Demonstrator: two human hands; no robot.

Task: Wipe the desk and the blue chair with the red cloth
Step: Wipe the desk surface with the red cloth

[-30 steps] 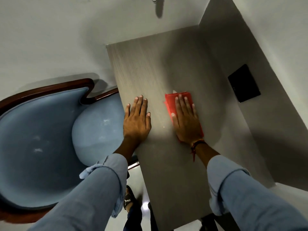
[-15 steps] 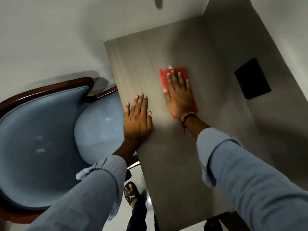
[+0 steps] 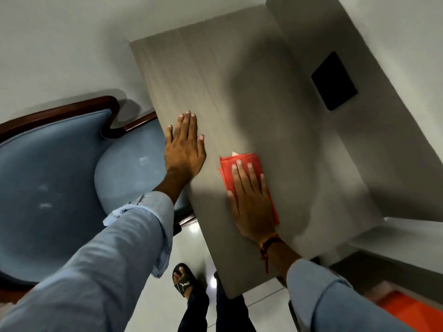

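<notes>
The red cloth (image 3: 242, 174), folded, lies on the near right part of the desk (image 3: 215, 80). The right hand (image 3: 251, 200) presses flat on it, fingers extended. The left hand (image 3: 184, 149), also flat and open, rests at the desk's left edge, beside the blue chair (image 3: 60, 178).

Our right hand (image 3: 250, 200) covers most of the cloth (image 3: 236, 172), hiding its near end; the chair (image 3: 48, 183) runs off the left edge, its seat partly behind our left sleeve (image 3: 100, 271).
</notes>
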